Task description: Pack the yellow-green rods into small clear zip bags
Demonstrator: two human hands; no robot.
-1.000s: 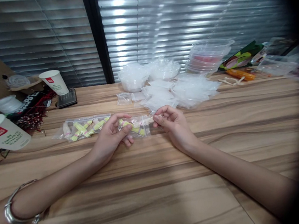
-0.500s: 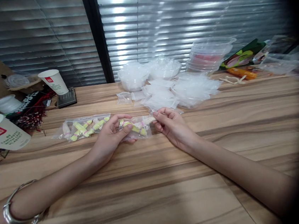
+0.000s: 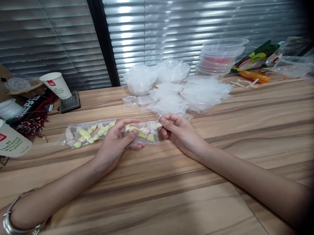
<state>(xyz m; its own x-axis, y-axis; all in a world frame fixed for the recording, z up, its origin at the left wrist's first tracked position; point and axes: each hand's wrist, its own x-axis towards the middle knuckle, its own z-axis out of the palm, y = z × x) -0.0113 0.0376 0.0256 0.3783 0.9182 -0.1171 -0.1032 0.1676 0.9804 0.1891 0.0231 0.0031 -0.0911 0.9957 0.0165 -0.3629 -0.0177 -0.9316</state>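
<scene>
A small clear plastic bag (image 3: 145, 133) with yellow and whitish bundles inside lies between my hands, just above the wooden table (image 3: 164, 204). My left hand (image 3: 120, 136) holds its left side, thumb on top and fingers behind. At the bag's upper right corner, the fingertips of my right hand (image 3: 174, 127) are pinched on its edge or on a pale piece there; which of them is too small to tell. Left of my left hand, more filled bags (image 3: 88, 134) with yellow and whitish bundles lie overlapping on the table.
Clear empty bags (image 3: 170, 100) are heaped behind my hands, beside plastic bowls (image 3: 140, 80) and stacked tubs (image 3: 217, 60). Paper cups (image 3: 3, 140), a white spool (image 3: 6, 109) and dark red strands (image 3: 34, 121) stand at the left. An orange item (image 3: 253, 76) lies back right.
Both hands have stayed nearly in place around the bag. The fingertips of my right hand have shifted very slightly left.
</scene>
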